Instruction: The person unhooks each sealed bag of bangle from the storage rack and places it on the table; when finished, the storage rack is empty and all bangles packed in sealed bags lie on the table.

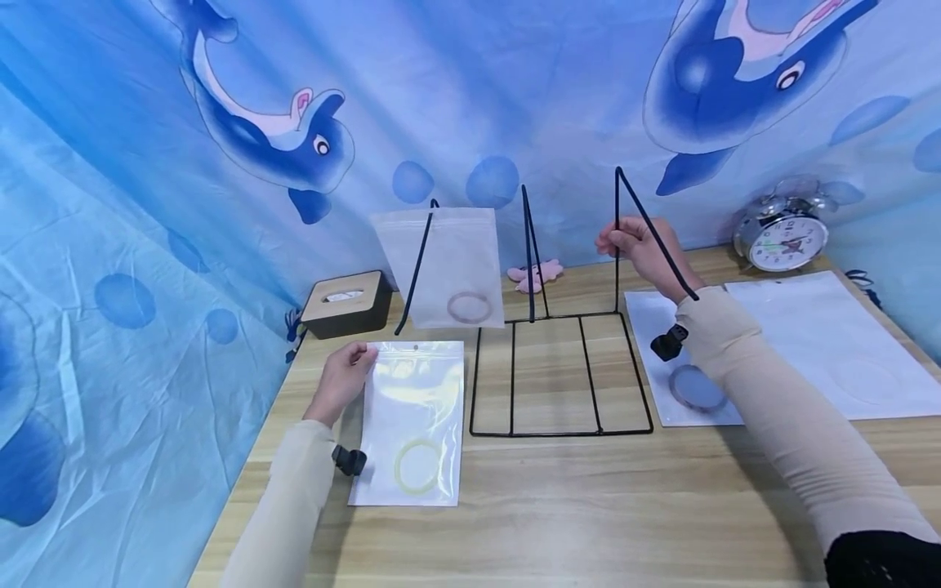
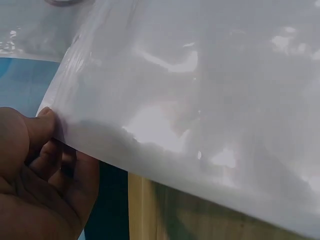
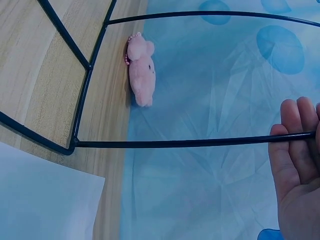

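My left hand (image 1: 341, 380) pinches the upper left corner of a white zip bag (image 1: 412, 400) with a yellow ring in it. In the left wrist view the thumb presses on the glossy bag (image 2: 165, 100) near its edge. My right hand (image 1: 647, 253) holds an upright of the black wire rack (image 1: 559, 433); in the right wrist view the wire (image 3: 200, 143) crosses the fingers, and the thumb is mostly cut off. Another zip bag (image 1: 441, 253), with a pinkish ring, hangs on the rack's left arm.
Right of the rack lie white bags, one with a dark ring (image 1: 697, 389), partly under my right forearm. A silver alarm clock (image 1: 787, 237) stands at the back right. A tissue box (image 1: 345, 302) is at the back left, and a pink plush toy (image 1: 537, 276) lies behind the rack.
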Demonstrator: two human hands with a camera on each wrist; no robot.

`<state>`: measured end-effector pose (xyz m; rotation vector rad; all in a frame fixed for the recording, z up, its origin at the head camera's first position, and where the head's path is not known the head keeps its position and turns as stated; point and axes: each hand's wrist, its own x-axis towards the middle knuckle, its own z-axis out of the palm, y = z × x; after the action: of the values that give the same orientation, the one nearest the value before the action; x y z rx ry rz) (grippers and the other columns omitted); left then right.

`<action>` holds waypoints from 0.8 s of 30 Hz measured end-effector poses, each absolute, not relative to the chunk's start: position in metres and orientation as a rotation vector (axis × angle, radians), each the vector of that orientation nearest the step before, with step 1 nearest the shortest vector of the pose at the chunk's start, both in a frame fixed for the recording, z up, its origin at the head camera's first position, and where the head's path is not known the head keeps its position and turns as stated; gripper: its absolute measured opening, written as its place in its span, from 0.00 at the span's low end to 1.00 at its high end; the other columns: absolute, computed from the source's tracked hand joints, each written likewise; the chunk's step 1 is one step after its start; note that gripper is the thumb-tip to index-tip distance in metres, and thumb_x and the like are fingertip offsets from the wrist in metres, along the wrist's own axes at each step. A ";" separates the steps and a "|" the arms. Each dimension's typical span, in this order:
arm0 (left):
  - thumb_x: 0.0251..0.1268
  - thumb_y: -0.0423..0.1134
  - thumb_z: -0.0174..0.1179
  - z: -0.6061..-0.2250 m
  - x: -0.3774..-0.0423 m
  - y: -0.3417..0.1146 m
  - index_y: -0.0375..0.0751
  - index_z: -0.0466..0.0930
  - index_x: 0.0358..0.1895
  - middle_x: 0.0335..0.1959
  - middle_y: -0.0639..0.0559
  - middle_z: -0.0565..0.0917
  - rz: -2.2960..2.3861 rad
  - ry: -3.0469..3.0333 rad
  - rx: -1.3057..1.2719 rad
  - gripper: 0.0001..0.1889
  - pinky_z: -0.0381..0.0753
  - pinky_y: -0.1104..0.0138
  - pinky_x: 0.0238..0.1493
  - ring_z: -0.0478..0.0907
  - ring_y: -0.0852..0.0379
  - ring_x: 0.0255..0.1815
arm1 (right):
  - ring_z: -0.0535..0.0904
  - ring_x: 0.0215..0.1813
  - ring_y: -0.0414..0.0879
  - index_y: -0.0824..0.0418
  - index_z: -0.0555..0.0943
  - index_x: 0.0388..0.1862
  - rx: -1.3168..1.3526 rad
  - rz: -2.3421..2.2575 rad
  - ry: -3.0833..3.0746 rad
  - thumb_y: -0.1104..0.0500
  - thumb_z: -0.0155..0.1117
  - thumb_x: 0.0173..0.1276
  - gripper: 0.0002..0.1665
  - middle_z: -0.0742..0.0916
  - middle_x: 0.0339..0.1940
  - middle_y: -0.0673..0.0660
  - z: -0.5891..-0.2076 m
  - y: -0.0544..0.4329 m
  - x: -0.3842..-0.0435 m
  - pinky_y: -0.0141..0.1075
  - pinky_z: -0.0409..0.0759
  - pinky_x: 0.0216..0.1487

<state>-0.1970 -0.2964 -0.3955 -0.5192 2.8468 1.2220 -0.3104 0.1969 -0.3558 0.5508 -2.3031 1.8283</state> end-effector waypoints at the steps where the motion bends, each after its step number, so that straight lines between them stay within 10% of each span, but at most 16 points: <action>1: 0.81 0.49 0.49 -0.397 -0.201 -0.296 0.40 0.75 0.62 0.60 0.42 0.76 1.206 2.845 -0.525 0.20 0.75 0.51 0.60 0.71 0.44 0.59 | 0.81 0.50 0.52 0.67 0.81 0.49 0.552 1.826 -2.306 0.52 0.52 0.80 0.19 0.85 0.47 0.62 -0.356 0.197 -0.310 0.36 0.80 0.55; 24: 0.80 0.42 0.51 -0.417 -0.267 -0.286 0.33 0.78 0.56 0.54 0.39 0.77 1.145 2.858 -0.583 0.16 0.72 0.52 0.58 0.71 0.43 0.54 | 0.81 0.51 0.49 0.64 0.82 0.50 0.509 1.812 -2.348 0.51 0.52 0.80 0.19 0.85 0.49 0.63 -0.359 0.198 -0.312 0.42 0.79 0.59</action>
<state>-0.2668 -0.2856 -0.4173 -0.5835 2.8577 1.1445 -0.3124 0.1977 -0.3590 0.5094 -2.3479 1.8123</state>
